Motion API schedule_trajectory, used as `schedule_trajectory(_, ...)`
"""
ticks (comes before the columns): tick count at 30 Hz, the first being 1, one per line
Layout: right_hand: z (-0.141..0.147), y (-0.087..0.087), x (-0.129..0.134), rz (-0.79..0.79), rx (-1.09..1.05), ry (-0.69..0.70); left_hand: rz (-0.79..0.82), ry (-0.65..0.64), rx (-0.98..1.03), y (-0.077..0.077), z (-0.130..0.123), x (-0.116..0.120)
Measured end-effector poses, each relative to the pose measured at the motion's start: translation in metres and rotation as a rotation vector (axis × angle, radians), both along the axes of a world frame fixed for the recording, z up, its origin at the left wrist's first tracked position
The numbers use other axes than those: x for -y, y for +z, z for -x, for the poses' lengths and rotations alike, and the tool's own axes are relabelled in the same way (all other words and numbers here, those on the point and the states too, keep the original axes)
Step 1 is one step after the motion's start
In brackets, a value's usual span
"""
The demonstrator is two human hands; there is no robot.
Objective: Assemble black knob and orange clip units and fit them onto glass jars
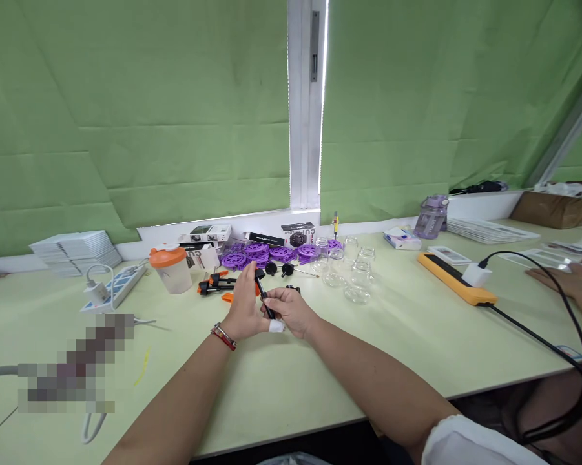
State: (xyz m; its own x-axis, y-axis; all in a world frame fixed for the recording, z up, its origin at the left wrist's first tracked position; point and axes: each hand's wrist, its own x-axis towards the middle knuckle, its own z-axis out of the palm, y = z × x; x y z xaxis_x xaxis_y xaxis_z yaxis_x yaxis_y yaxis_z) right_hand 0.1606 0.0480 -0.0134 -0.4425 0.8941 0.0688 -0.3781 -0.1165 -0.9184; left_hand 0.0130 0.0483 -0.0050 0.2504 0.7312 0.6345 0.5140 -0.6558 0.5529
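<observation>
A slim black bar-like piece [263, 292] with a wider head at its upper end is tilted between my two hands. My left hand [245, 307] braces it, fingers stretched up beside the head and the thumb, wrapped in white, at its lower end. With pinched fingers my right hand [291, 310] grips the bar's lower part. Just behind my left hand lie black-and-orange clamps [216, 284]. Round black parts [287, 270] and a pile of purple wheel-shaped pieces [256, 252] sit beyond. A small black part near my right hand is partly hidden.
Several clear glass jars [358, 284] stand right of my hands. An orange-lidded cup [168, 271] and a white power strip [116, 287] are left. A yellow power strip [453, 278] with a black cable lies right, near another person's hand [562, 284]. Boxes [298, 236] line the back.
</observation>
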Motion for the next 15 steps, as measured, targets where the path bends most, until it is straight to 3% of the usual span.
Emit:
schedule_trajectory(6, -0.0024, -0.0002, -0.0018, 0.0, 0.01, -0.003, -0.048, 0.108, -0.257, -0.0021, 0.0004, -0.0009)
schedule_trajectory(15, -0.0006, -0.0028, -0.0019, 0.081, -0.022, 0.024, -0.123, 0.153, -0.281, -0.0062, -0.0028, 0.0001)
